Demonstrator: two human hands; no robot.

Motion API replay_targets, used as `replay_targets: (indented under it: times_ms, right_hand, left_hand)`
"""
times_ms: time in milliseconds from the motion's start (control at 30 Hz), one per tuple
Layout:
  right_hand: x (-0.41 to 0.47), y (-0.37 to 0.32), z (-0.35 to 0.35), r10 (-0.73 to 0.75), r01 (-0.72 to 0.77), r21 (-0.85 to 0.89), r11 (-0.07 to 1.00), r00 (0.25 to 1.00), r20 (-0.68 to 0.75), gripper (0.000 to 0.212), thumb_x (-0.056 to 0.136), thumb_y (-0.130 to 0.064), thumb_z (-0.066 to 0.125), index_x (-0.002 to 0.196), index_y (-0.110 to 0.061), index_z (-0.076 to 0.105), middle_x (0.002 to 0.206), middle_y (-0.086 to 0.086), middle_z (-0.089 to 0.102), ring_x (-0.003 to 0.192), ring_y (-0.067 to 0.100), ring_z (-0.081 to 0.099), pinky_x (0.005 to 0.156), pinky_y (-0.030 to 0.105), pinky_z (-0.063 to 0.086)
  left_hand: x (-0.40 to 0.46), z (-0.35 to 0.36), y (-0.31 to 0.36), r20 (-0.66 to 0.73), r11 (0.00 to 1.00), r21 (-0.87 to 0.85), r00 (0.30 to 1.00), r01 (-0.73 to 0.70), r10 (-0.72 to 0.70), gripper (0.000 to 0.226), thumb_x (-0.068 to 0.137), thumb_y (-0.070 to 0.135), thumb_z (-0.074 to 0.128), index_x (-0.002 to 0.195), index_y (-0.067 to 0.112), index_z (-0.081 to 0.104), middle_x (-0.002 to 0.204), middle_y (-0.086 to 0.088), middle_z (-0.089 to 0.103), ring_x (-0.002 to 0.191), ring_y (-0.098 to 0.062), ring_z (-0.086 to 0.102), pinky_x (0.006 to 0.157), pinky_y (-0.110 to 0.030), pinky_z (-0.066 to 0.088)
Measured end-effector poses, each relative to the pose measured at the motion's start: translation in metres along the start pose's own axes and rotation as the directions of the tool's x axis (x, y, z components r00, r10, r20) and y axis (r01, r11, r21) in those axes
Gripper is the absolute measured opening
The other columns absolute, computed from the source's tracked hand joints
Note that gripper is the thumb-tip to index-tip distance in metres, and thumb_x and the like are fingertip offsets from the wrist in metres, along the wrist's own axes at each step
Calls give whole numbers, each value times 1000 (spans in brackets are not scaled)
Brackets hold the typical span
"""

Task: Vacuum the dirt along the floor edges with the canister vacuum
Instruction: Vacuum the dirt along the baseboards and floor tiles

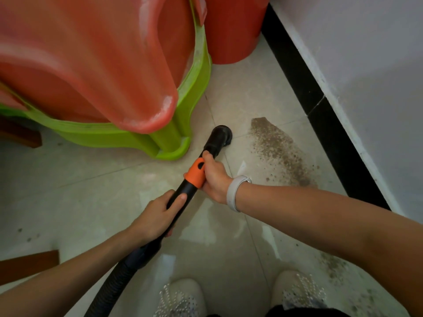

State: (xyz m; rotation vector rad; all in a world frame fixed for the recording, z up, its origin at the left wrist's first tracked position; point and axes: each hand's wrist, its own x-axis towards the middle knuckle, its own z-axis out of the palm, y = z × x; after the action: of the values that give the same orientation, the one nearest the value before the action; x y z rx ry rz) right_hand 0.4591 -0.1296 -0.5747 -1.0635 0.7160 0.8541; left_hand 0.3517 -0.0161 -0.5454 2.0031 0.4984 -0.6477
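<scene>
Okay, both hands are on the vacuum wand (183, 191). My left hand (158, 217) has its grip wrapped round the black tube just below the orange collar (194, 171), thumb lying over the top. My right hand (214, 179) has its grip clenched round the wand at the orange collar and the black section above it; a pale wristband (235, 193) sits on that wrist. The round black nozzle (220, 133) points down at the tiled floor (103, 186), just left of the dirt patch (279, 149); I can't tell if it touches the tile. That brown gritty patch runs as a band toward the black baseboard (320, 115) under the white wall (366, 76), well short of it at the top, nearly reaching it at the lower end. More loose specks lie lower right by the right shoe (299, 291). The ribbed black hose (109, 287) trails from the wand down to the lower left edge, passing under my left forearm. Stacked plastic stools, an orange stool (103, 65) over a green stool (178, 143), stand upper left, green foot near the nozzle. A red bucket (233, 30) stands behind them, close to the baseboard. Left shoe (180, 298) is at the bottom centre. Canister itself is out of frame.
</scene>
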Motion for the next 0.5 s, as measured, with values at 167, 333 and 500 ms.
replay_targets:
  times_ms: [167, 333, 500]
  right_hand:
    - [-3, 20, 10, 65, -64, -19, 998, 998, 23, 27, 100, -34, 43, 95, -8, 45, 85, 13, 55, 79, 31, 62, 69, 42, 55]
    - [-2, 14, -4, 35, -36, -34, 999, 999, -36, 29, 101, -35, 40, 86, -10, 44, 81, 11, 55, 73, 30, 62, 77, 45, 55]
    - [1, 2, -21, -69, 52, -92, 994, 978, -195, 30, 99, -36, 40, 81, -14, 45, 85, 10, 56, 98, 36, 63, 92, 51, 51]
  left_hand:
    - [-19, -1, -15, -16, 999, -12, 999, 35, -35, 34, 97, 38, 43, 84, 7, 48, 55, -13, 55, 42, -23, 51, 47, -31, 44]
    - [-16, 8, -2, 44, 1000, -22, 999, 8, -7, 39, 95, 42, 43, 91, 3, 48, 56, -11, 54, 41, -23, 51, 47, -31, 43]
    - [-5, 16, 19, 116, 998, -66, 993, -20, 27, 44, 96, 41, 43, 94, -3, 47, 50, -4, 50, 37, -22, 48, 45, -27, 40]
